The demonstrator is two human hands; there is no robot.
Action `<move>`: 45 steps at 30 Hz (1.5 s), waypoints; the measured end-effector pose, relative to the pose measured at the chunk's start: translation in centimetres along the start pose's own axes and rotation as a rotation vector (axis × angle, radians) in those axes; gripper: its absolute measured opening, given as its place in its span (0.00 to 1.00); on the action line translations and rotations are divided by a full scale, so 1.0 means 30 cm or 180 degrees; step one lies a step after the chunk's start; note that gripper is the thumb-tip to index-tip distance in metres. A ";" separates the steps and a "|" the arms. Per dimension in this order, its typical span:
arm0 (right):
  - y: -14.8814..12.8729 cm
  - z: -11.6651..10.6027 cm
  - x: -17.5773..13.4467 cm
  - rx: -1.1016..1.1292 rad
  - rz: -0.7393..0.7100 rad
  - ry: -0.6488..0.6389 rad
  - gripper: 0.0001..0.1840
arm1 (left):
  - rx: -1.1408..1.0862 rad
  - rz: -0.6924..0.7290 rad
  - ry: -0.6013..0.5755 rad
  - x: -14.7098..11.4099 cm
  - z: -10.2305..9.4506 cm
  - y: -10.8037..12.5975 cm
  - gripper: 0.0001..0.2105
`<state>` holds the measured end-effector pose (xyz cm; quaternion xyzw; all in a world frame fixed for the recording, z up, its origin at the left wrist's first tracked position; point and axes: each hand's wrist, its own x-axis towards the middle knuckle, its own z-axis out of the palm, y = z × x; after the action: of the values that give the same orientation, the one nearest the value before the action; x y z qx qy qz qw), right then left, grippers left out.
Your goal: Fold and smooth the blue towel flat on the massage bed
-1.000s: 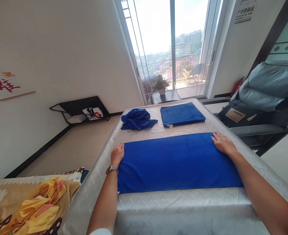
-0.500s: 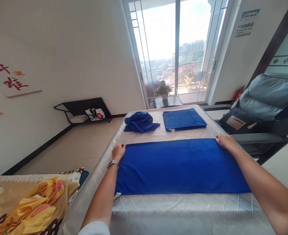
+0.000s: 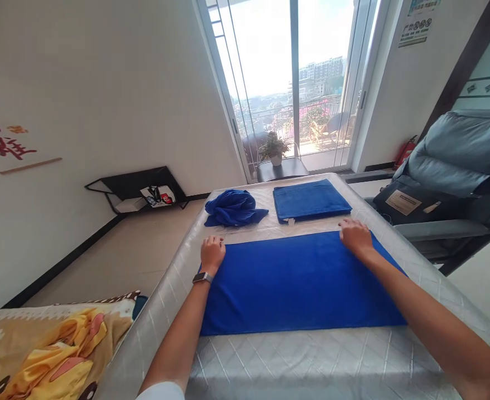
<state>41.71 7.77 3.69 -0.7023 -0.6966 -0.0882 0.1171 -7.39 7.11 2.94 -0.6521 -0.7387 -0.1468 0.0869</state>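
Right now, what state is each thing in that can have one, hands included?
Front cloth, laid out flat, lightly creased at left
Rear left cloth, crumpled
Rear right cloth, folded flat
Left hand, at the front cloth's far left corner, grip unclear
Right hand, at its far edge, fingers bent, grip unclear
Yellow cloth, rumpled
Plant, upright, potted
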 end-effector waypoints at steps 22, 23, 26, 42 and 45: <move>0.327 0.119 -0.083 0.0120 0.0301 -0.0868 0.38 | 0.0157 -0.0028 -0.0918 -0.071 0.086 -0.175 0.29; 0.326 0.108 -0.082 0.0096 0.0330 -0.0878 0.38 | 0.0174 -0.0071 -0.0921 -0.071 0.077 -0.174 0.29; 0.226 0.058 -0.091 -0.0019 0.0345 -0.0550 0.35 | 0.0201 -0.0151 -0.0692 -0.083 0.043 -0.098 0.28; -0.394 0.014 -0.416 0.0575 -0.0881 -0.0946 0.38 | -0.0129 0.1430 -0.0822 -0.422 -0.006 0.259 0.30; -0.132 0.012 -0.439 0.0328 -0.0502 -0.0906 0.38 | 0.0231 0.0971 -0.0823 -0.469 -0.033 0.012 0.31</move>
<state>37.55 -4.74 -0.27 -0.6439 -0.7627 0.0390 0.0459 -5.21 -6.38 -0.59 -0.7663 -0.6412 -0.0202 0.0361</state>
